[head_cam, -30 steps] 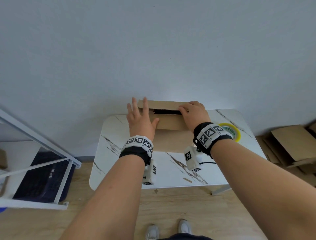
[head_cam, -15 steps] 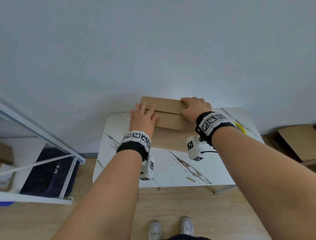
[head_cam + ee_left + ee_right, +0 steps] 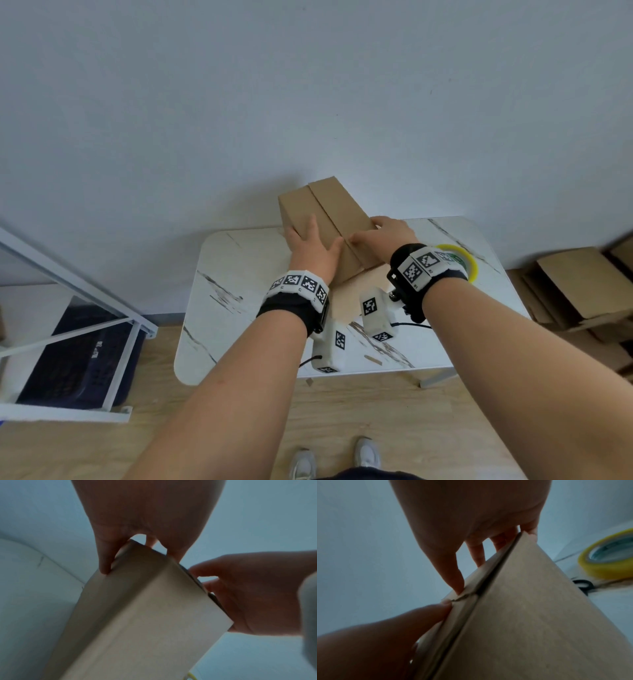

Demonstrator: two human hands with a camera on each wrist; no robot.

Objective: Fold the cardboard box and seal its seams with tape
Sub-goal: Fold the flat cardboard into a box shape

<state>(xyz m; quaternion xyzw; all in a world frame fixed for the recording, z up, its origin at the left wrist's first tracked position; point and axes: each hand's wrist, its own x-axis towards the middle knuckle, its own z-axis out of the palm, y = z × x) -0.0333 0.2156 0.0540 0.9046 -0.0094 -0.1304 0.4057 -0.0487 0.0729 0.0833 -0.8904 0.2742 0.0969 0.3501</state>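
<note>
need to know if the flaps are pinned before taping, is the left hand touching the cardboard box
Touching. The head view shows the left hand lying on the cardboard box beside its centre seam, and the left wrist view shows its fingers wrapped over the box edge with no gap.

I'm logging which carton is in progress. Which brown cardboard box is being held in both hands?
The folded brown cardboard box above the white marble-pattern table, gripped by left hand and right hand; the other cardboard boxes sit on the floor untouched.

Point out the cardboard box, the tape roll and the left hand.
cardboard box [image 3: 337, 212]: head view, right top flap.
tape roll [image 3: 599, 570]: right wrist view, yellow outer band.
left hand [image 3: 313, 251]: head view, back of the hand gripping the box.
</note>
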